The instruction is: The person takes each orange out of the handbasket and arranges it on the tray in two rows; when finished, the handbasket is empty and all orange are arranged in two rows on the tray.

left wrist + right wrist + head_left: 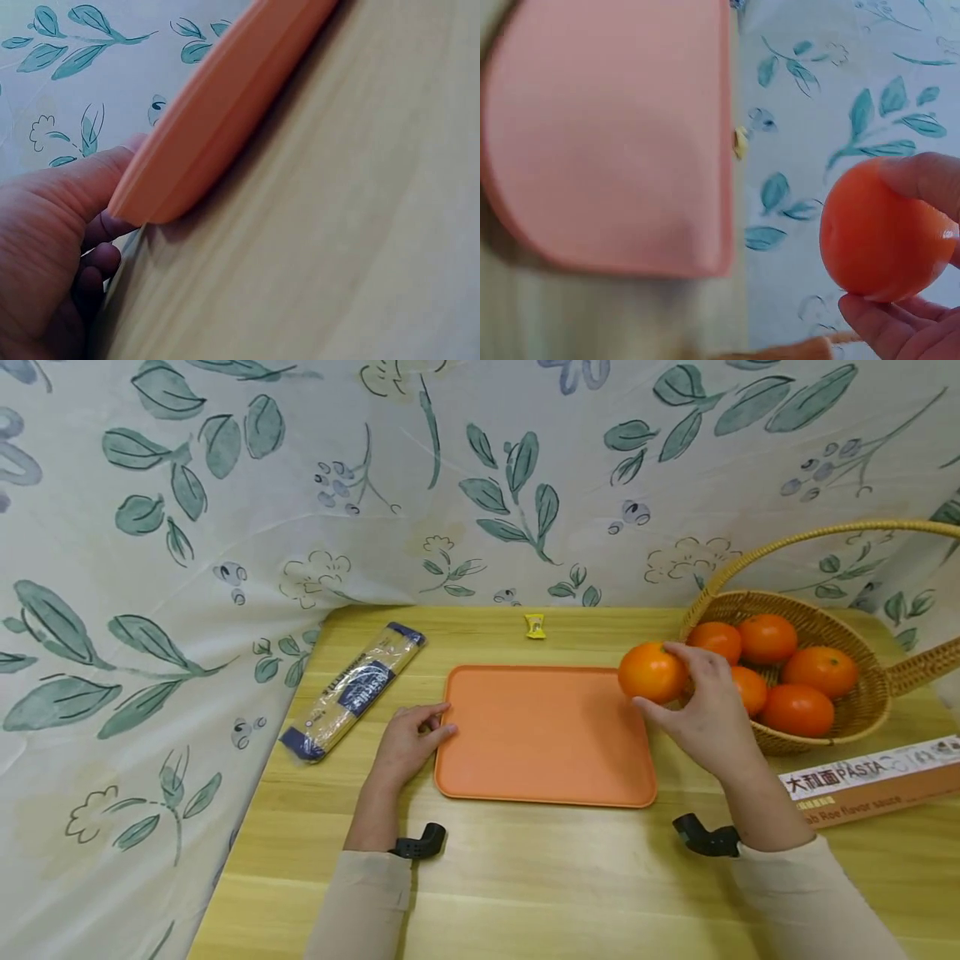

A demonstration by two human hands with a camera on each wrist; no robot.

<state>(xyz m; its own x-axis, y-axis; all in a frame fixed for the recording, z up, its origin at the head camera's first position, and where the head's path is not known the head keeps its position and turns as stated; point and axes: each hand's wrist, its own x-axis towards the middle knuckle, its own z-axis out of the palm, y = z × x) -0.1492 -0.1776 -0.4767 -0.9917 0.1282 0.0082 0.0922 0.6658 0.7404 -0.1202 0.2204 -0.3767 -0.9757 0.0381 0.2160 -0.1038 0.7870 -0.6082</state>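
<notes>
An orange is held between the thumb and fingers of my right hand, raised over the right end of an orange tray. The same orange shows in the right wrist view, pinched from two sides. My left hand pinches the tray's left edge. In the left wrist view, its thumb lies against the tray corner, with the other fingers curled below. Right of the tray, a wicker basket holds several more oranges.
A pack of spaghetti lies left of the tray. Behind the tray is a small yellow wrapped candy. A long pasta box lies in front of the basket, whose tall handle arches upward. Patterned cloth hangs behind the wooden table.
</notes>
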